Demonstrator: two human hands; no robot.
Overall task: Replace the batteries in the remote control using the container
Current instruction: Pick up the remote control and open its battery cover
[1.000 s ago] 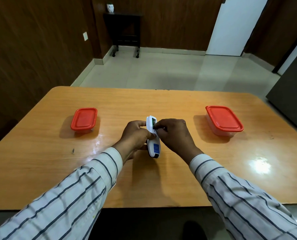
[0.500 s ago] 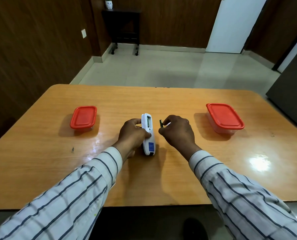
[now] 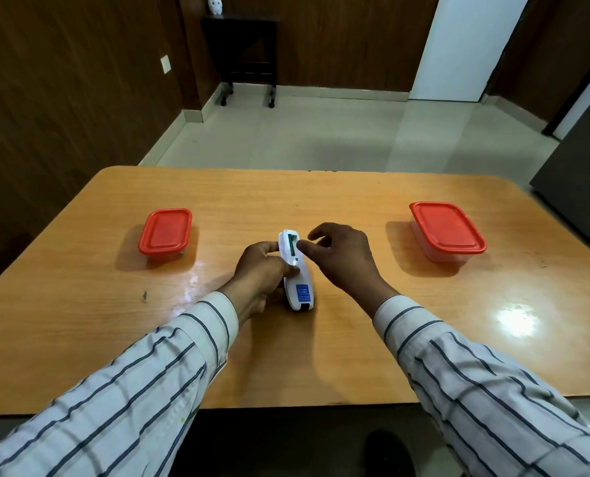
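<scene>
A white remote control (image 3: pixel 299 282) with a blue label rests tilted on the wooden table (image 3: pixel 321 359) at its middle, back side up. Its battery compartment (image 3: pixel 291 245) is uncovered and shows something green inside. My left hand (image 3: pixel 262 270) grips the remote from the left. My right hand (image 3: pixel 341 256) hovers at the remote's far end with fingers spread, the thumb tip touching beside the compartment. I see no battery in its fingers. A small red-lidded container (image 3: pixel 165 230) stands to the left and a larger one (image 3: pixel 446 227) to the right, both with lids on.
The table's near edge runs just under my striped sleeves. Beyond the far edge is tiled floor, a dark side table (image 3: pixel 245 49) by the wooden wall, and a white door (image 3: pixel 458 46). A dark cabinet (image 3: pixel 582 187) stands at the right.
Half a second ago my right hand pinched a small dark battery to the right of the remote. It has since moved back onto the compartment and the fingers have spread; the battery is out of sight.
</scene>
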